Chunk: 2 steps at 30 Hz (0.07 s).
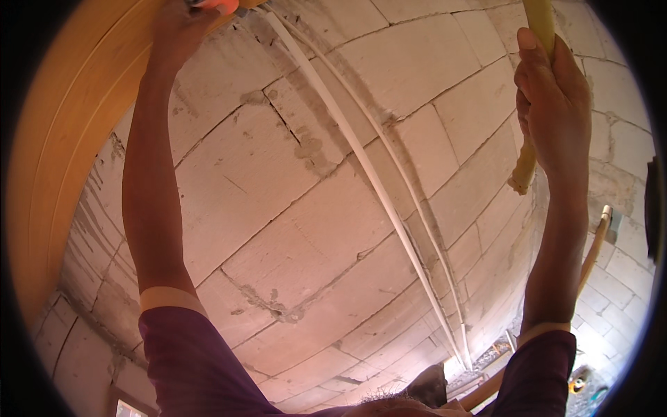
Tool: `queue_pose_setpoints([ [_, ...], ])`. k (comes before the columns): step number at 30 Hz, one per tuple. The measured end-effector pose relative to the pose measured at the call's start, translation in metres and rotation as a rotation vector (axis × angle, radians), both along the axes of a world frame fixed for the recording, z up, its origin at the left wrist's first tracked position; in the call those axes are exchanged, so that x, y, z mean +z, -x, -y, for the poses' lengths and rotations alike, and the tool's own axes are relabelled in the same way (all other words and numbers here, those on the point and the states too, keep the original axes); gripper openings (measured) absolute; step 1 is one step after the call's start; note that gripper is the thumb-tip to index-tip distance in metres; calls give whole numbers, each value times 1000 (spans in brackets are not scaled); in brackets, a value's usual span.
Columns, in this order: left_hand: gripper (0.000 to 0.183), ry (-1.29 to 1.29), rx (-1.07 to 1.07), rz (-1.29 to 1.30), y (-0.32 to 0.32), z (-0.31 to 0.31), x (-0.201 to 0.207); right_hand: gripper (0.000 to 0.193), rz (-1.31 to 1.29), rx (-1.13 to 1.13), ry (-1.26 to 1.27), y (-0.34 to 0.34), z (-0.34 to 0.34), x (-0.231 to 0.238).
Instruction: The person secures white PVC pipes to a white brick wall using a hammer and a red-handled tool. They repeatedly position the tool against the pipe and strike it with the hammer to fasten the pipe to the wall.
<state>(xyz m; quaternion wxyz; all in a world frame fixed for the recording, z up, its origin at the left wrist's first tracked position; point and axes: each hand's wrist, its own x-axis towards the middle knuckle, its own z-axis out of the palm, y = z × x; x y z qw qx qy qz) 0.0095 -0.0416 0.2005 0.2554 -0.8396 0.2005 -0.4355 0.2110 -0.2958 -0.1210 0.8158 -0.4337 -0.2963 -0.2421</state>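
Observation:
Both my arms are raised in front of a pale block wall (306, 229). At the top left, my left hand (179, 38) is closed around an orange-red object (226, 6) with a dark grey part at its right end. The top edge cuts off the fingers and much of that object, so its kind is unclear. My right hand (556, 97), at the upper right, grips a yellowish wooden handle (540, 17). Its rough lower end (521, 179) sticks out below the fist, while its upper end is out of view.
An orange-brown wooden panel or beam (69, 125) curves along the upper left, beside my left hand. Two white conduits (368, 163) run down grooves in the wall. At the right, another pipe (594, 250) stands near the wall. Several blurred items (583, 386) lie at the lower right.

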Motion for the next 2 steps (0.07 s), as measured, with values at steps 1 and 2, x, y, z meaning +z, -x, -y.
queue_pose_setpoints([
  [1,17,18,85,31,-4,5,-3,29,-5,-10,16,0,2,-1],
  [2,16,35,170,63,-7,8,-5,29,-6,-10,15,-1,1,-2],
])
